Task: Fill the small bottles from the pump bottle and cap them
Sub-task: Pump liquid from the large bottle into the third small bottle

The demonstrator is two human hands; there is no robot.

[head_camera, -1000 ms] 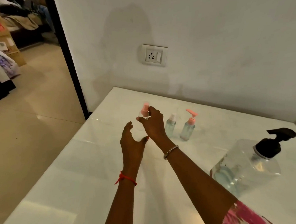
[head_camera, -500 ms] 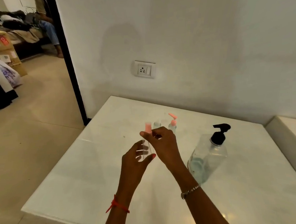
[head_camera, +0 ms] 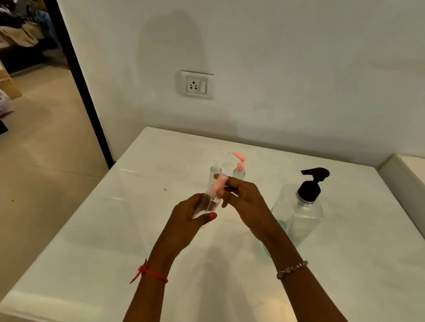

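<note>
I hold a small clear bottle point(head_camera: 210, 203) with a pink spray top point(head_camera: 217, 187) above the white table point(head_camera: 108, 252), tilted to the right. My left hand point(head_camera: 192, 219) grips its body. My right hand point(head_camera: 243, 201) pinches the pink top. Behind them stand two more small bottles: a clear one with a clear cap point(head_camera: 215, 173) and one with a pink pump point(head_camera: 239, 166). To the right of my hands stands the large clear pump bottle point(head_camera: 299, 213) with a black pump head, holding a little liquid at the bottom.
The table meets a white wall with a socket point(head_camera: 197, 85). A second white surface point(head_camera: 414, 175) adjoins at the right. The floor and a dark door frame point(head_camera: 79, 79) lie to the left, with boxes and clothes beyond.
The small pink-topped bottle came off the table and towards me. My left hand has closed around its body, and my right hand shifted to the top. The view pulled back.
</note>
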